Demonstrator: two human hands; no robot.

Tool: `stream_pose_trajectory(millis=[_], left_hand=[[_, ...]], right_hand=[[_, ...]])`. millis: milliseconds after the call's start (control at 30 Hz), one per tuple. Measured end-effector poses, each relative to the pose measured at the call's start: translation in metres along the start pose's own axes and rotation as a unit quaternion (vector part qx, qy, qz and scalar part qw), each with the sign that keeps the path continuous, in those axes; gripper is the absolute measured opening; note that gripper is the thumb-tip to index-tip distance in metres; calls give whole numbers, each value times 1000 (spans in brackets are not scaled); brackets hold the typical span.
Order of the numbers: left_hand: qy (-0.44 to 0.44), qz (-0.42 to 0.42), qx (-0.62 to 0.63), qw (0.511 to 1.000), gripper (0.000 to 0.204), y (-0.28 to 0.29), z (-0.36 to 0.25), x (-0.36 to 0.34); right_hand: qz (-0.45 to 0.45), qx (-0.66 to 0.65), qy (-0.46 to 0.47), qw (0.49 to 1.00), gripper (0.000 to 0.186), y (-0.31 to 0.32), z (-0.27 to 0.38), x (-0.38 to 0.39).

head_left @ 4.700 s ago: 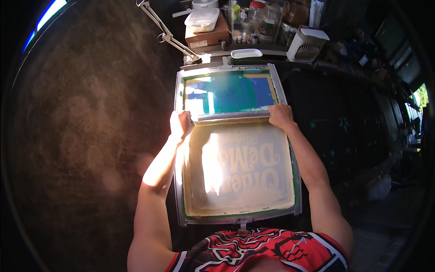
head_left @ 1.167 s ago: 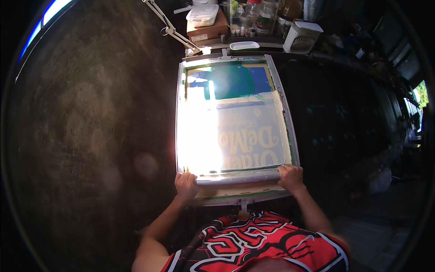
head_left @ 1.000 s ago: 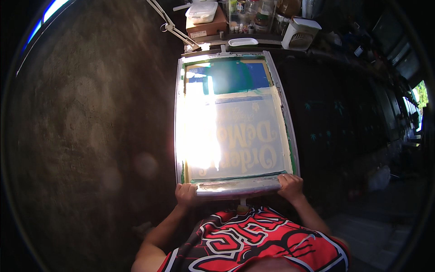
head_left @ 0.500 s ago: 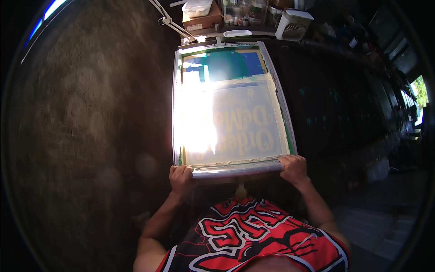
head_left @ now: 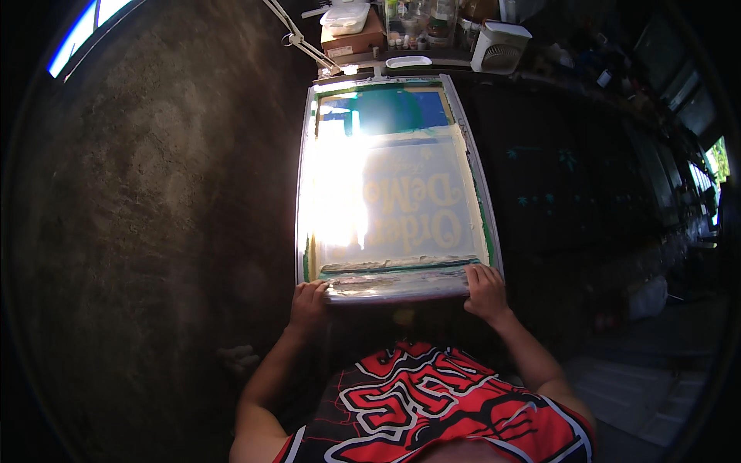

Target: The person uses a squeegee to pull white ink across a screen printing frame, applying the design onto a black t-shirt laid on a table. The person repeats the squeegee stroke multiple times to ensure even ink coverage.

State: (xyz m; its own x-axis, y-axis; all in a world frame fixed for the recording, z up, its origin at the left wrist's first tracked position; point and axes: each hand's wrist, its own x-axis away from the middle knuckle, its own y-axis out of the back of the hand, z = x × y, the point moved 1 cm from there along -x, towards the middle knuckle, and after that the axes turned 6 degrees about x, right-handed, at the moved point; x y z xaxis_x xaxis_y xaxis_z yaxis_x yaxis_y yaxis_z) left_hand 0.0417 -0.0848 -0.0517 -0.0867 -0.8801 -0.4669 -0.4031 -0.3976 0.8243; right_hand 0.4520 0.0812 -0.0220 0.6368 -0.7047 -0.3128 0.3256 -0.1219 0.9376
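Note:
A screen printing frame with pale metal sides lies lengthwise in front of me. Its mesh bears faint yellowish lettering that looks upside down from here, and strong light glares off the left half. Blue and green patches cover the far end. My left hand is closed on the near left corner, fingers curled over the edge. Near the right corner, my right hand grips the near bar from above. What lies beneath the frame is hidden.
Beyond the frame stand a white oval tray, a white box-shaped device with a round grille, a brown box and a jointed lamp arm. A dark surface with small green palm prints stretches right; a rough wall-like surface fills the left.
My right hand has slid a little left along the near bar. More of the frame's near bar and a dark green line along it now show. The view has shifted slightly.

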Motion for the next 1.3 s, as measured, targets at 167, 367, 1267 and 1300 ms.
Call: stream_pose_trajectory(millis=[167, 367, 1267, 1300], left_hand=[[209, -160, 84, 961, 34, 17, 35, 12], [589, -66, 336, 732, 34, -12, 110, -10], [596, -143, 260, 746, 51, -35, 138, -40], [582, -166, 292, 741, 51, -36, 138, -43]], right_hand=[[41, -215, -124, 968, 46, 13, -30, -6], [-45, -199, -371, 906, 42, -35, -104, -16], [-47, -193, -390, 899, 37, -86, -123, -33], [-41, -198, -386, 900, 37, -82, -123, -33]])
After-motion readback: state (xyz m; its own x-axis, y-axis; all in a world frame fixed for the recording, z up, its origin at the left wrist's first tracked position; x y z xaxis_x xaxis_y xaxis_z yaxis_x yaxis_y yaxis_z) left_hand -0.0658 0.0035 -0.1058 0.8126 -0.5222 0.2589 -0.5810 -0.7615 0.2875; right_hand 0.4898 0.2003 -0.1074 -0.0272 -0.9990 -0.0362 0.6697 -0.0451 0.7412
